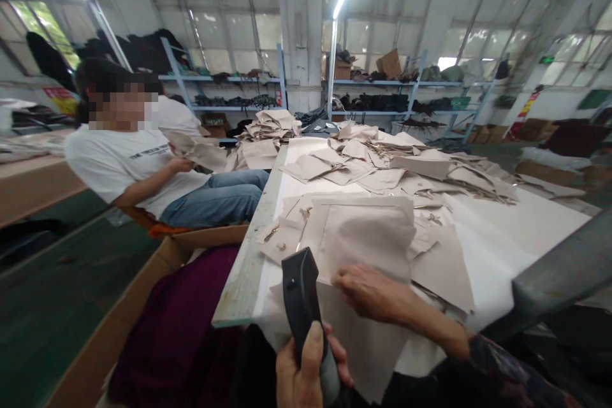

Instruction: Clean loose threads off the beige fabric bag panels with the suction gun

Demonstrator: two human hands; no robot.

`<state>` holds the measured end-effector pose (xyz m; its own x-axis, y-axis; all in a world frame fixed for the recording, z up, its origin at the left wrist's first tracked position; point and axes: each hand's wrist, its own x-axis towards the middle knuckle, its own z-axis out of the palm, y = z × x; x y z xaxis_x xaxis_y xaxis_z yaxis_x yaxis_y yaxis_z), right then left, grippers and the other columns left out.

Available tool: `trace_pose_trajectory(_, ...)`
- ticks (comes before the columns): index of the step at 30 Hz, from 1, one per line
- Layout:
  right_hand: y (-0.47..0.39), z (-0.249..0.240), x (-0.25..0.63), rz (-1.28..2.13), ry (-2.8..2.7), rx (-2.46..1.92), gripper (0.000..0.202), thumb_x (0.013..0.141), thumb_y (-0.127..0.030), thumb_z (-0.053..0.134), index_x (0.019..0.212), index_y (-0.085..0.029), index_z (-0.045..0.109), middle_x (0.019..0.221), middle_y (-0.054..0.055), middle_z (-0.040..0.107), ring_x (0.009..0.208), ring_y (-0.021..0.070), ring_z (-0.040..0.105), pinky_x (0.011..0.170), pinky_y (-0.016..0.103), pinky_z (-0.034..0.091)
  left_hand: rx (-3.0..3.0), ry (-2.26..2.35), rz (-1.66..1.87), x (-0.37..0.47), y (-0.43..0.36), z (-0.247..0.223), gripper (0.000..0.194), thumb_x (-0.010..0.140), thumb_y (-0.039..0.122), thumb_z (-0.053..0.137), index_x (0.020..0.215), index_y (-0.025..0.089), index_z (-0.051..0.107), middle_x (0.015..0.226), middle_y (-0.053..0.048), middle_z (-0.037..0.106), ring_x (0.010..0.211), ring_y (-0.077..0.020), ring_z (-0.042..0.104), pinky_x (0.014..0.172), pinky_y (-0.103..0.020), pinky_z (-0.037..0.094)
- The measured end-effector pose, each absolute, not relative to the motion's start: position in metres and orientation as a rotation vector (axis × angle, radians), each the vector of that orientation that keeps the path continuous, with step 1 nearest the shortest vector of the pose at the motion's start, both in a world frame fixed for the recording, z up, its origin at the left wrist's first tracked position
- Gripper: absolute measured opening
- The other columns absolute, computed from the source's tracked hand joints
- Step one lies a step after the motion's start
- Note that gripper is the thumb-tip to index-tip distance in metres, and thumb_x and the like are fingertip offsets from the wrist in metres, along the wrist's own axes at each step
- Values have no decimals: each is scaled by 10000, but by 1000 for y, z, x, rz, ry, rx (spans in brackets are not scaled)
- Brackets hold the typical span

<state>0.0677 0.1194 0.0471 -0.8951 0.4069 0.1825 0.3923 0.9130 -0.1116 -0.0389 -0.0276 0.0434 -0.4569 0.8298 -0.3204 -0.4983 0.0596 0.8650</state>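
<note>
My left hand (301, 366) is wrapped round the handle of a black handheld tool (301, 293), its thumb along the top. The tool points up and away, over the near edge of the beige pieces; its exact kind I cannot make out. My right hand (368, 290) is closed, fingertips pinching a beige fabric panel (373, 229). Part of that panel lies on the table, and beige cloth hangs below my right hand towards my lap. Under and around it lie other beige pieces (440, 268), some with small metal-coloured fittings.
Heaps of beige pieces (354, 162) spread over the white-covered table (511, 229). Left of the table's edge stands a cardboard box (157, 261) with purple cloth (176, 319). A seated co-worker (129, 159) holds a beige piece. A grey metal post (559, 274) slants at the right.
</note>
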Motion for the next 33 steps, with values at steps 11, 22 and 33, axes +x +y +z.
trace_pose_trajectory(11, 258, 101, 24, 400, -2490, -1108, 205, 724, -174, 635, 554, -176, 522, 548, -32, 453, 565, 115, 432, 519, 230, 325, 507, 1279, 1510, -55, 7, 46, 486, 701, 620, 631, 766, 138, 607, 536, -35, 620, 397, -151, 559, 401, -246, 446)
trace_pose_trajectory(22, 217, 86, 64, 1610, -2205, -506, 188, 729, -310, 655, 761, -125, 668, 667, -14, 560, 574, 98, 454, 501, 202, 341, 572, 1147, 1505, -40, 11, 43, 422, 731, 551, 643, 793, 137, 593, 543, -4, 614, 385, -129, 545, 390, -237, 434)
trace_pose_trajectory(33, 180, 69, 74, 1956, -1864, -439, 207, 694, -224, 702, 869, -115, 726, 789, 29, 683, 661, 133, 578, 585, 213, 436, 614, 1097, 1512, -39, -16, 38, 402, 782, 542, 603, 812, 141, 582, 543, -4, 611, 387, -116, 534, 395, -224, 416)
